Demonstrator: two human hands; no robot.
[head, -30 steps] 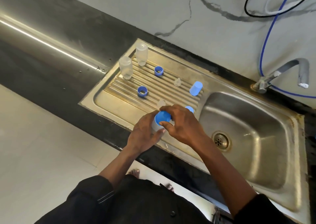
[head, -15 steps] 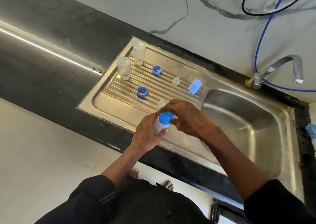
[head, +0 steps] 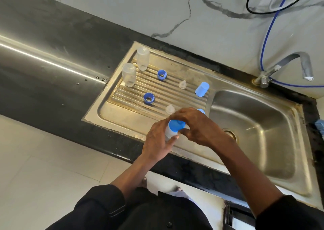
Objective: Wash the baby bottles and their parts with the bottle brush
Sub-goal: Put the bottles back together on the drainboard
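A white veined wall (head: 122,10) backs a black countertop (head: 52,45) above pale floor tiles (head: 43,159).

Left hand (head: 157,141) grips bottle (head: 168,133); right hand (head: 199,127) pinches cap (head: 175,125) from above

The left grip (head: 157,142) covers most of the baby bottle (head: 169,133). Fingers of the right grip (head: 198,126) hide the far rim of its blue cap (head: 175,124). Behind that grip only a sliver of a second blue cap (head: 201,110) shows, and the wrist overlaps the drain (head: 230,135). A blue object (head: 320,126), unidentifiable, is cut by the right edge. The blue hose (head: 268,28) runs off the top.
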